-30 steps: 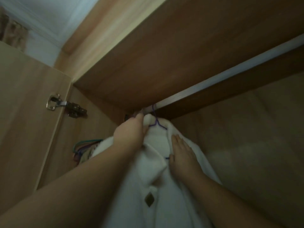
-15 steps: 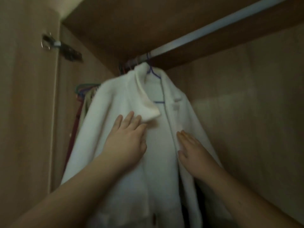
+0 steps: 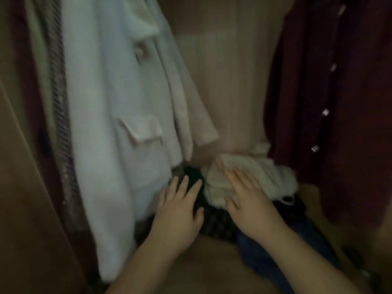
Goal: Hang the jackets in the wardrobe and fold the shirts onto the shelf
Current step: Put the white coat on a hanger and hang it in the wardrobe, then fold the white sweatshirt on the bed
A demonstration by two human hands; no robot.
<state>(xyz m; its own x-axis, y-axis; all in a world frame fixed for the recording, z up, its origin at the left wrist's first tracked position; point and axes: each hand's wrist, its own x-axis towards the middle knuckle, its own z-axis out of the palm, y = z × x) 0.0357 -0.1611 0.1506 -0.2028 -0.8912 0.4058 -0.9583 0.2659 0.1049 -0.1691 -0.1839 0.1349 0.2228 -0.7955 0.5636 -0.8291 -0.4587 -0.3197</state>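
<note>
A white jacket (image 3: pixel 110 115) with a flap pocket hangs at the left inside the wardrobe. Below it, on the wardrobe floor, lies a heap of clothes: a cream garment (image 3: pixel 254 177) on top, dark checked and blue cloth (image 3: pixel 220 223) beneath. My left hand (image 3: pixel 178 211) is spread with straight fingers beside the jacket's lower hem, over the dark cloth. My right hand (image 3: pixel 248 198) lies flat with its fingers on the cream garment. Neither hand holds anything.
Striped and dark garments (image 3: pixel 59 107) hang left of the white jacket. A dark red garment (image 3: pixel 331 102) with shiny studs hangs at the right. The wardrobe's wooden back panel (image 3: pixel 229 71) shows between them. The view is dim and blurred.
The view has dropped from the rail to the wardrobe floor. Both hands have left the hung white jacket's chest and come down to the heap of clothes.
</note>
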